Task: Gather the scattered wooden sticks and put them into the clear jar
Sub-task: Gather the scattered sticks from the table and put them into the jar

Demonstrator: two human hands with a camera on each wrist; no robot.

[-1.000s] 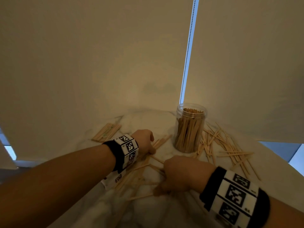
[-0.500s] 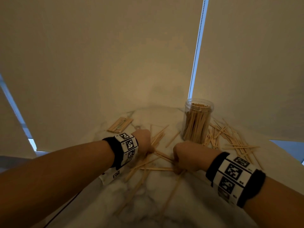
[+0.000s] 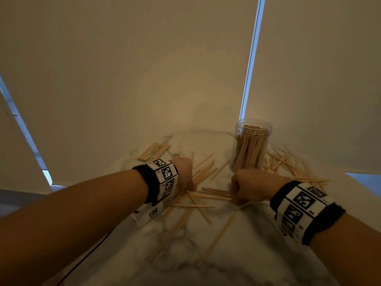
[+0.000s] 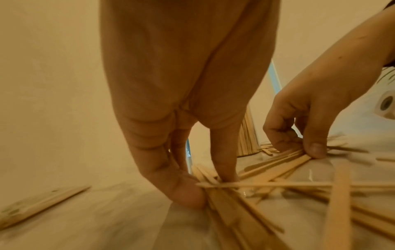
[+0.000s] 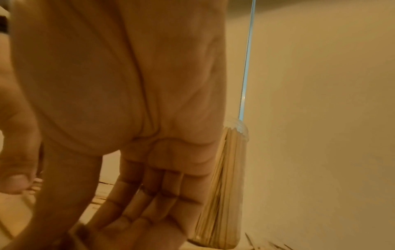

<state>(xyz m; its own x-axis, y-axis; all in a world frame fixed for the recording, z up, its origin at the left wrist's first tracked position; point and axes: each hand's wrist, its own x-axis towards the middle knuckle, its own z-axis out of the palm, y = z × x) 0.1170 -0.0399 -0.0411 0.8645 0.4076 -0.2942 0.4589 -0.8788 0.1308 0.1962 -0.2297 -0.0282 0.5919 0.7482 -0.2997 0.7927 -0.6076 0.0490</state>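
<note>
A clear jar (image 3: pixel 251 145), packed with upright wooden sticks, stands at the back right of the marble table (image 3: pixel 247 261). Loose sticks (image 3: pixel 206 196) lie crossed between my hands. In the left wrist view my left hand (image 4: pixel 207 187) pinches one end of this bunch (image 4: pixel 267 174) between thumb and forefinger. My right hand (image 4: pixel 299 152) pinches the other end under its thumb, fingers curled. In the head view the left hand (image 3: pixel 189 185) and the right hand (image 3: pixel 239 195) sit knuckles up, just in front of the jar. The right wrist view shows my fingers (image 5: pixel 149 194) pointing down beside the jar (image 5: pixel 224 194).
Another spread of sticks (image 3: pixel 288 168) lies right of the jar. A tidy bundle (image 3: pixel 153 151) lies at the back left by the blind. A few long sticks (image 3: pixel 218 238) trail toward the near edge. Roller blinds (image 3: pixel 144 79) close the table in behind.
My right hand has moved away from the near part of the table toward the jar, dragging sticks along. The left hand has stayed in place on the sticks.
</note>
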